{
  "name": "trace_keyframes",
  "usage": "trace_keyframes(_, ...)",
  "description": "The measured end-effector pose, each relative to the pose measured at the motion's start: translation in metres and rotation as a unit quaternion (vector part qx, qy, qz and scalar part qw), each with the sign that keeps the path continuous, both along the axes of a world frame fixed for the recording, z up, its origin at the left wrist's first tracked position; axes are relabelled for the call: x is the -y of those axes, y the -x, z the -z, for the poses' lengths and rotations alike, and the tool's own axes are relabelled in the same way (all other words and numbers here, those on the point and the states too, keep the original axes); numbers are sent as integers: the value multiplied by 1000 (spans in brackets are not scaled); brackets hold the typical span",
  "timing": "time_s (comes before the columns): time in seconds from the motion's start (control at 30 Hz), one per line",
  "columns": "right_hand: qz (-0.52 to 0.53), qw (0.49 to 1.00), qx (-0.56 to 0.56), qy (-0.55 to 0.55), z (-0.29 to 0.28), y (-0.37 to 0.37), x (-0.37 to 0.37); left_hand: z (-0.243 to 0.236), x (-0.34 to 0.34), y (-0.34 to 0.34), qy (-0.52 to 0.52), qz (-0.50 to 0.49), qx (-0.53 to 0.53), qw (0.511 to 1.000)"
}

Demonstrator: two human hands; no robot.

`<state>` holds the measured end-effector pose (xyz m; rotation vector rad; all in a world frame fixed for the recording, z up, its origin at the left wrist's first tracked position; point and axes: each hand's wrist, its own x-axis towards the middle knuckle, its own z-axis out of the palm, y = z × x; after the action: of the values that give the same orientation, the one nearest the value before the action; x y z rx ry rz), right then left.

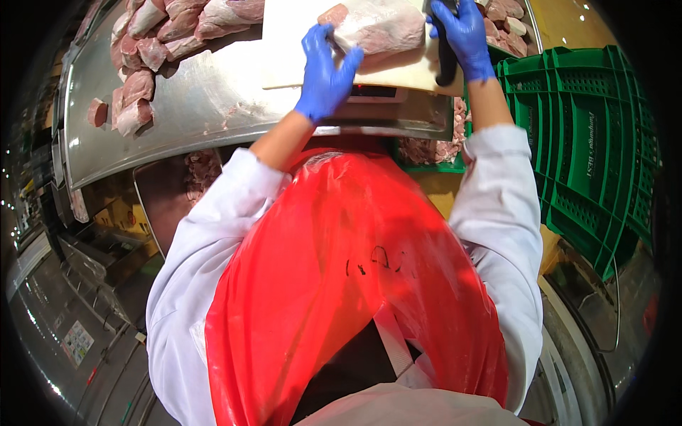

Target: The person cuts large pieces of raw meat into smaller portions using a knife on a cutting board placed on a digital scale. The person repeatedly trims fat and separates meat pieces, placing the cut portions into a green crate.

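Note:
A large pale pink piece of meat (380, 27) lies on a cream cutting board (291, 50) at the top of the head view. My left hand (323, 67), in a blue glove, rests on the near side of the meat with fingers spread against it. My right hand (462, 32), also blue-gloved, is closed around the black handle of a knife (446, 60) at the board's right edge; the blade is hidden. I wear white sleeves and a red plastic apron (355, 284).
Several raw meat pieces (153, 42) are piled on the steel table (192, 106) to the left. A scale (383, 106) sits under the board. Green plastic crates (590, 135) stand at the right, and a green bin of meat trimmings (433, 150) lies below the table edge.

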<state>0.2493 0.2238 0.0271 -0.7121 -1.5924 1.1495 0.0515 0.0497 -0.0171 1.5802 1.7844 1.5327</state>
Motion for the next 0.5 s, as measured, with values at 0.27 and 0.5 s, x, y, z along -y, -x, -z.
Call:
trace_keyframes(0.27,57,991,-20,123,-4,-8,75,43,-48,96,-38,48,42,997)
trace_keyframes(0.5,-12,854,430,-291,1,10,105,12,16,98,-204,-178,-74,960)
